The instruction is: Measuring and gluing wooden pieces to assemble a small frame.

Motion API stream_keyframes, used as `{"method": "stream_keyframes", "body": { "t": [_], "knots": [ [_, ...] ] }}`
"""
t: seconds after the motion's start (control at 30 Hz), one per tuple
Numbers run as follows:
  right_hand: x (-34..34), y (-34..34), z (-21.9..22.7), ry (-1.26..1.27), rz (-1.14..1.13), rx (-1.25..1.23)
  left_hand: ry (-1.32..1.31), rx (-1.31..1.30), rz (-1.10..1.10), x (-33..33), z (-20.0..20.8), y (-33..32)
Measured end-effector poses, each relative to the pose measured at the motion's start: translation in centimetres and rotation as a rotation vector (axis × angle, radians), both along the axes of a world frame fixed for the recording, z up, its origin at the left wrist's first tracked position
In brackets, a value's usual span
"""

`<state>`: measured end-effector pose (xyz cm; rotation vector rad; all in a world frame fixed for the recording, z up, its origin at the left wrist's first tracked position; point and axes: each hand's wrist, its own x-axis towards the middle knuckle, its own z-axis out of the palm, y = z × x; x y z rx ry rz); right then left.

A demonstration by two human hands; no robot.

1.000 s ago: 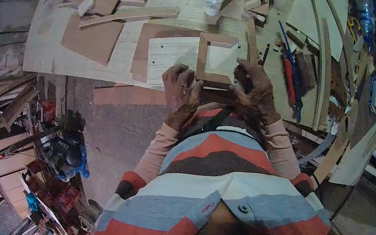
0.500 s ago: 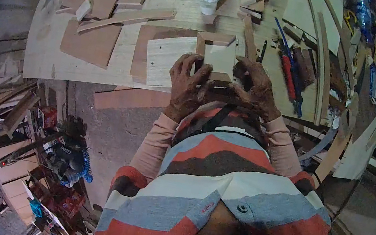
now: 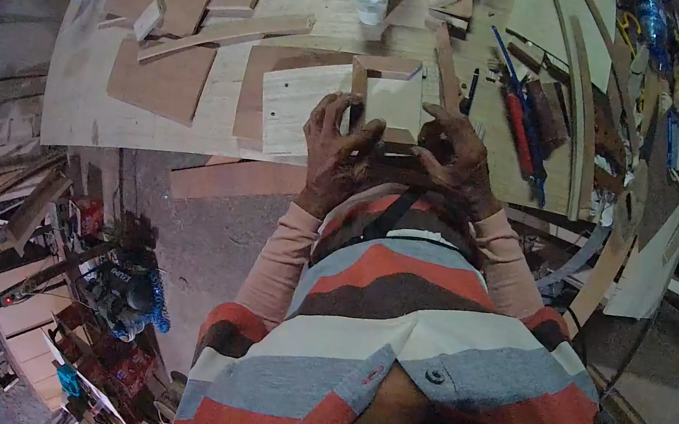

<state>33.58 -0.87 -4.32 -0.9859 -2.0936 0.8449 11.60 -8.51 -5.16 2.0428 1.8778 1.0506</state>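
A small wooden frame (image 3: 388, 65) of brown strips around a pale panel lies at the table's near edge. My left hand (image 3: 336, 150) grips its left side, the fingers bent over the left strip and the thumb along the lower strip. At the lower right corner my right hand (image 3: 461, 163) has its fingers curled, thumb and forefinger against the frame's edge. Whether a strip runs along the right side is hard to make out. Beneath the frame's left part is a pale board (image 3: 292, 108) with two dark holes, on top of a brown board (image 3: 256, 75).
Brown panels (image 3: 161, 81) and a long wooden strip (image 3: 229, 38) lie to the left on the table. A white cup (image 3: 372, 7) with a stick in it stands at the back. A red-handled tool (image 3: 520, 130), a pencil (image 3: 472, 90) and long strips (image 3: 576, 117) lie to the right.
My right hand's fingers have shifted slightly and curl more at the frame's right edge. My left hand keeps nearly the same hold, and the frame has barely moved.
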Motion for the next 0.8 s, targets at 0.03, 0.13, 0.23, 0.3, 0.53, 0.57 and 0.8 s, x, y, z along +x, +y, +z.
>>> {"method": "stream_keyframes", "body": {
  "t": [0.03, 0.13, 0.23, 0.3, 0.53, 0.57, 0.8],
  "knots": [
    [0.0, 0.0, -0.1, 0.029, -0.007, -0.009, 0.015, 0.000, -0.011, 0.0, 0.2, 0.0],
    [0.0, 0.2, 0.1, 0.015, 0.025, 0.090, 0.003, -0.002, -0.012, 0.1, 0.1, 0.0],
    [0.0, 0.0, 0.2, -0.003, 0.020, -0.014, 0.012, 0.016, -0.008, -0.1, -0.5, 0.1],
    [0.3, 0.1, 0.1, -0.014, 0.033, -0.027, 0.048, 0.036, -0.010, -0.1, -0.6, 0.0],
    [0.1, 0.1, 0.2, -0.014, 0.031, -0.098, -0.149, 0.058, 0.195, 0.5, -1.5, -2.3],
    [0.0, 0.0, 0.4, -0.016, 0.037, -0.099, -0.211, 0.055, 0.247, 0.6, -1.7, -2.6],
    [0.0, 0.5, 0.1, -0.008, 0.048, 0.009, -0.119, 0.085, 0.243, 0.1, -1.5, -3.1]
  ]
}}
